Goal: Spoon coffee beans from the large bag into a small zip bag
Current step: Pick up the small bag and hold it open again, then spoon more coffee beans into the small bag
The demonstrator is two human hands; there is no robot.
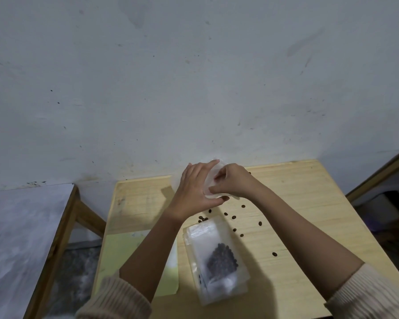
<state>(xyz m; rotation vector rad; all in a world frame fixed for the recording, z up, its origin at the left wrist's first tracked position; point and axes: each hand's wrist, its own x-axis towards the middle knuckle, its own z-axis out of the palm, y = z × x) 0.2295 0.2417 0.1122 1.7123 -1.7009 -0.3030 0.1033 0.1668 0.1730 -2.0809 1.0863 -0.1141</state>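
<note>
The wooden table (297, 199) stands against a marked pale wall (194, 77) and carries all the work. On its near half lies a stack of clear zip bags (217, 261), flat, the visible one holding a small dark heap of coffee beans (222, 261); a pale green sheet (118, 256) lies just beside the stack on the left. At the far edge both hands meet on a single clear plastic bag (213, 178), raised off the surface. The left hand (195, 192) has its fingers curled round the bag's near side, thumb underneath; the right hand (232, 180) pinches the bag's edge between thumb and fingertips, apparently working at the mouth. Whether this is the large bag or a small one cannot be told, and no spoon is visible. Loose beans (234, 217) lie scattered between the hands and the stack. Risks, as judged: the thin film could slip from the pinch or the seal could give suddenly, spilling contents; a forearm sweeping back could push scattered beans off the table or shift the stacked bags. The held bag looks flimsy, crumpled and near-transparent, hard to read against the wall.
</note>
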